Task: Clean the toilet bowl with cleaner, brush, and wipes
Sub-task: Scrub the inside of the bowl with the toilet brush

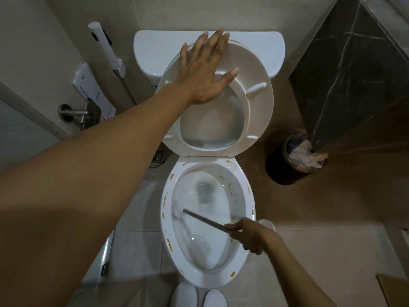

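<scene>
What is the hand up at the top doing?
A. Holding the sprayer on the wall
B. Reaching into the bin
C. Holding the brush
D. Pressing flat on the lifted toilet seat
D. The left hand lies with straight fingers flat against the raised seat, while the right hand grips the brush down in the toilet bowl.

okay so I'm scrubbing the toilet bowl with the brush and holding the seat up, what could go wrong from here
1. The raised seat seems held up only by your flat left hand; let go and it may drop onto the brush handle or your right hand.
2. Water in the bowl is churning, so hard strokes could splash the rim and your white shoes.
</scene>
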The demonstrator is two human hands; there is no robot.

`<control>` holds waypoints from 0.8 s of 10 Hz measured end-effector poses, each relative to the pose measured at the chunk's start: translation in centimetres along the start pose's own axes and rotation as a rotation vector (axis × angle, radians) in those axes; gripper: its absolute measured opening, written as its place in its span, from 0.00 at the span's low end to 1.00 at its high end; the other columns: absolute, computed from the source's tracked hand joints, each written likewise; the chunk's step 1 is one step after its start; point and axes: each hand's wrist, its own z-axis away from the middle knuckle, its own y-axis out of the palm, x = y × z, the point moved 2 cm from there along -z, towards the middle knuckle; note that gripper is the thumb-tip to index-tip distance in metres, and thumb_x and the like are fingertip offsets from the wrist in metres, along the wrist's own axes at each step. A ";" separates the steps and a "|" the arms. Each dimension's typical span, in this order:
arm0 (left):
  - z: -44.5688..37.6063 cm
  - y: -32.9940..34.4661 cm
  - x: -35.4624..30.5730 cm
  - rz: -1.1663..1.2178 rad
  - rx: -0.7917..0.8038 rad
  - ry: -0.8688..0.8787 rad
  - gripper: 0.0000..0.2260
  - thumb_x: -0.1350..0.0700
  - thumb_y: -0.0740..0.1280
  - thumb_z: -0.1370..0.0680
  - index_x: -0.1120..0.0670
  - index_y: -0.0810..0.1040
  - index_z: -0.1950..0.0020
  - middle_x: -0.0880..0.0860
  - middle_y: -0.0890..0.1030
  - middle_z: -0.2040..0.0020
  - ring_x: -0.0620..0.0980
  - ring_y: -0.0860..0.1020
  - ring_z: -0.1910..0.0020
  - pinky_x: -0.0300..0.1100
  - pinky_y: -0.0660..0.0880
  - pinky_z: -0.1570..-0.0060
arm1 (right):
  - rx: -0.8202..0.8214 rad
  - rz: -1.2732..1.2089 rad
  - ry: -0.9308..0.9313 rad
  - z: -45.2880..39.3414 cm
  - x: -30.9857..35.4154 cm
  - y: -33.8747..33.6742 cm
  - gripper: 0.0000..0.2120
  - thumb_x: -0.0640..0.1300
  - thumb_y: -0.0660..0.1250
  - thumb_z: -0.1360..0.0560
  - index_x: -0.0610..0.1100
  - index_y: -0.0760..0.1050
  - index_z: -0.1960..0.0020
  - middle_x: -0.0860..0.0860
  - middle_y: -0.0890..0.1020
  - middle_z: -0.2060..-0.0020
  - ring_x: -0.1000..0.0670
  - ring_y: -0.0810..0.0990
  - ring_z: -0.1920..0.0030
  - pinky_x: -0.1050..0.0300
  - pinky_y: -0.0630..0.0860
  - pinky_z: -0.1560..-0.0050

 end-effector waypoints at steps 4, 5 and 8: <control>0.1 -0.2 -0.1 0.011 -0.006 0.003 0.33 0.37 0.49 0.20 0.51 0.43 0.22 0.51 0.45 0.21 0.53 0.43 0.23 0.59 0.40 0.28 | -0.181 0.027 -0.045 -0.8 3.2 1.4 0.17 0.51 0.55 0.18 0.43 0.71 0.36 0.47 0.73 0.58 0.52 0.67 0.70 0.60 0.66 0.73; 0.1 -0.1 0.0 0.005 -0.007 0.002 0.33 0.37 0.49 0.20 0.51 0.42 0.22 0.51 0.45 0.21 0.54 0.43 0.23 0.59 0.40 0.28 | -0.105 0.112 -0.017 0.6 1.7 0.9 0.13 0.52 0.55 0.18 0.47 0.73 0.40 0.50 0.72 0.66 0.54 0.66 0.74 0.62 0.64 0.76; 0.1 -0.1 0.1 0.006 0.000 0.000 0.33 0.37 0.48 0.21 0.51 0.42 0.22 0.51 0.44 0.21 0.54 0.42 0.23 0.60 0.40 0.28 | -0.151 0.170 -0.068 0.3 2.5 -0.4 0.17 0.49 0.55 0.18 0.46 0.72 0.32 0.50 0.73 0.64 0.54 0.67 0.74 0.63 0.65 0.78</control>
